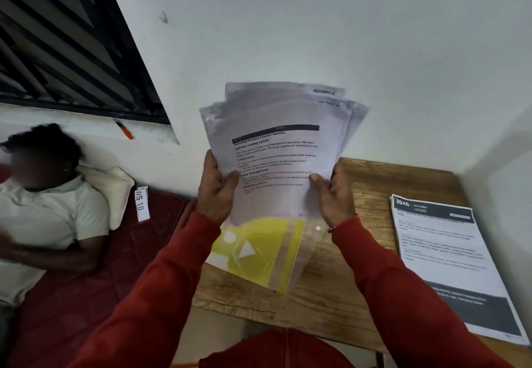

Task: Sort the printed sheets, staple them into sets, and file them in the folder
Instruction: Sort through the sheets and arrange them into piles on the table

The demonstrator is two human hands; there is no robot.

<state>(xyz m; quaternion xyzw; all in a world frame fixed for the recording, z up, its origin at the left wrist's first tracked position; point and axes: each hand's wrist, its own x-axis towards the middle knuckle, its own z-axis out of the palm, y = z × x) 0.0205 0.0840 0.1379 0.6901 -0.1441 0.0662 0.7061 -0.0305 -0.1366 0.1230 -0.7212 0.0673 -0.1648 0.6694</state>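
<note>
**Fanned sheets held up for sorting**

Wooden desk [331,290] against a white wall. Printed sheets [276,154] are gripped upright above it by left hand [216,189] and right hand [336,195], over the yellow folder [259,249]. Edges should be squared before stapling. Another stack [449,258] lies rightward.

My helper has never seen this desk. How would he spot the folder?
Find the wooden table by the white wall. The folder lies on it, below the sheets held up in both hands. Unlike the white printed stack at right, it is clear plastic with yellow inside.
</note>
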